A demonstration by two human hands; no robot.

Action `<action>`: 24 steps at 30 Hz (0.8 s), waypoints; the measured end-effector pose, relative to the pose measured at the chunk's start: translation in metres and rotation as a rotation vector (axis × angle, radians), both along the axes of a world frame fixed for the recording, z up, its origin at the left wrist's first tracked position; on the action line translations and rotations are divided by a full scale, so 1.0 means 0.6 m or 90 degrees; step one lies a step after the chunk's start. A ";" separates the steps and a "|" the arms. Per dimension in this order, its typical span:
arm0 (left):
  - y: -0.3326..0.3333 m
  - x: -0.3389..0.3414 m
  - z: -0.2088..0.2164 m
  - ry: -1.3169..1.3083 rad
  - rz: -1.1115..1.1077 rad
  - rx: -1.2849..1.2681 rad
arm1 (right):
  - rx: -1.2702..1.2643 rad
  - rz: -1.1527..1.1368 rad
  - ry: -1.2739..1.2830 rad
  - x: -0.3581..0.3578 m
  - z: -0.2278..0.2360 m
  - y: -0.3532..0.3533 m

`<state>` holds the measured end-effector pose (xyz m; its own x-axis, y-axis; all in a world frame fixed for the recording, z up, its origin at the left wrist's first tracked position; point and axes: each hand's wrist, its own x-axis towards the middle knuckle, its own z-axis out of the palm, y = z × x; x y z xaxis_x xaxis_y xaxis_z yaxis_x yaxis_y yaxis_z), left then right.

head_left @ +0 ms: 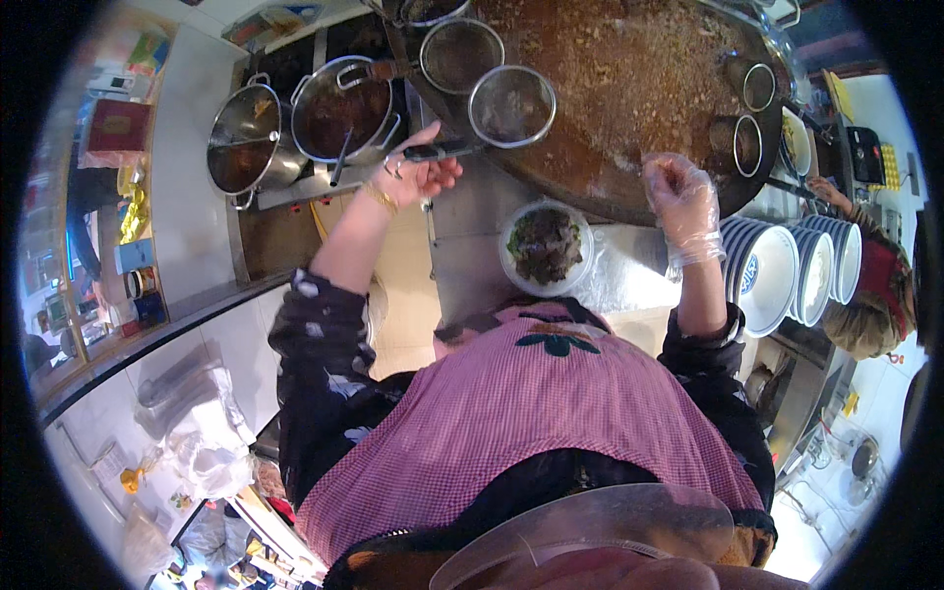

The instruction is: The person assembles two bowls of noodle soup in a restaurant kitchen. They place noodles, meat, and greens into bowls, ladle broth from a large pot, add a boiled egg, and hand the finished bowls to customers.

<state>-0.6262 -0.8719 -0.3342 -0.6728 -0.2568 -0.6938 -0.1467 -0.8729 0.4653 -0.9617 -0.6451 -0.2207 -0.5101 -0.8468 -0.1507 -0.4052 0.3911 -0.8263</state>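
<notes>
My left hand (418, 179) is bare, its thumb and fingers apart. The black handle (438, 150) of a round mesh strainer (512, 106) lies between them, and no closed grip shows. My right hand (678, 197), in a clear plastic glove, is at the near rim of a large round pan (610, 88) of brown, bit-strewn contents. Its fingers are curled together, and whatever they may hold is hidden. Between my hands a pale round bowl (547, 248) of dark pieces and green leaves stands on the metal counter (467, 241).
Two metal pots, one with a ladle (341, 157), stand left: a nearer pot (344, 113) and a farther pot (244, 147). More strainers (462, 56) hang at the pan's edges. Stacked white bowls (762, 280) stand right, beside another person (875, 295).
</notes>
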 end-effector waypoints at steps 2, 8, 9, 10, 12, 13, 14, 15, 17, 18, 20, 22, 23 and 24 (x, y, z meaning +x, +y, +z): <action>0.054 0.017 -0.005 -0.045 0.084 -0.100 | -0.016 0.026 -0.024 0.001 0.011 -0.018; 0.269 0.003 -0.067 -0.134 0.101 -0.290 | 0.014 0.209 -0.238 -0.002 0.055 -0.163; 0.298 0.007 -0.092 -0.163 0.023 -0.443 | 0.004 0.212 -0.327 0.013 0.053 -0.204; 0.321 0.010 -0.118 -0.139 -0.033 -0.629 | -0.052 0.267 -0.436 0.033 0.049 -0.251; 0.358 -0.006 -0.169 -0.006 0.092 -0.205 | -0.110 0.248 -0.693 0.097 0.033 -0.356; 0.374 -0.013 -0.184 0.021 0.092 -0.179 | -0.127 0.194 -0.784 0.131 0.023 -0.399; 0.380 -0.017 -0.191 -0.089 -0.015 -0.295 | -0.147 0.158 -0.882 0.165 0.014 -0.443; 0.382 -0.020 -0.189 0.023 0.028 -0.256 | -0.161 0.099 -0.948 0.195 0.009 -0.489; 0.387 -0.024 -0.164 0.085 -0.018 -0.404 | -0.168 0.005 -1.095 0.220 0.008 -0.562; 0.387 -0.027 -0.146 0.020 -0.033 -0.349 | -0.196 0.043 -1.182 0.212 0.006 -0.581; 0.386 -0.035 -0.114 0.018 0.053 -0.202 | -0.208 0.035 -1.327 0.188 0.003 -0.596; 0.383 -0.052 -0.107 -0.001 0.182 0.052 | -0.210 -0.111 -1.069 0.151 0.015 -0.606; 0.381 -0.053 -0.113 0.048 0.166 0.048 | -0.205 -0.051 -1.103 0.120 0.025 -0.599; 0.384 -0.055 -0.126 0.030 0.089 -0.129 | -0.191 -0.043 -1.111 0.097 0.035 -0.586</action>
<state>-0.6589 -0.6417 -0.4095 -0.6516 -0.4801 -0.5873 -0.0047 -0.7717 0.6360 -0.9032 -0.9969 -0.1998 0.0280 -0.9308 -0.3644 0.9508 0.1373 -0.2777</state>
